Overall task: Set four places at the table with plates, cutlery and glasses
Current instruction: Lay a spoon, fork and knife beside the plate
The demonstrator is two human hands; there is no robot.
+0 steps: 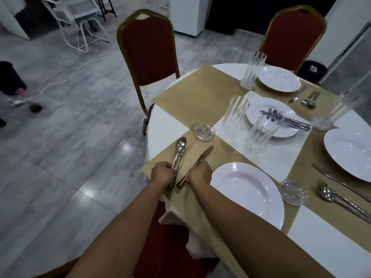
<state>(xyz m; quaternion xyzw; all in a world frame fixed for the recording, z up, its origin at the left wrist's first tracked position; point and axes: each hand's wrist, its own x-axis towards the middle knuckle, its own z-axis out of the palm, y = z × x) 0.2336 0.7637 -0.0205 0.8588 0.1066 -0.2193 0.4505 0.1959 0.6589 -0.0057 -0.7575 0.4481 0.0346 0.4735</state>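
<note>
My left hand [163,173] grips the handle of a spoon [180,146], with a fork seemingly under it, on the near gold placemat [220,157]. Just to its right, my right hand [198,173] pinches a knife [203,155]. Both lie left of a white plate [248,192]. At the table's middle a stack of plates [285,129] carries spare cutlery [285,119], with two tall glasses [235,115] [261,133] in front. The far place has a plate [278,78], a glass [252,70] and cutlery [305,98]. The right place has a plate [350,153], a knife [339,180] and a spoon [341,200].
Two glass coasters [204,131] [293,192] sit on the round table's white cloth [166,125]. A third glass [333,113] stands at the right. Red chairs [148,51] [293,35] stand behind the table, and another red seat [160,233] is below my arms. Cables cross the grey floor [60,77].
</note>
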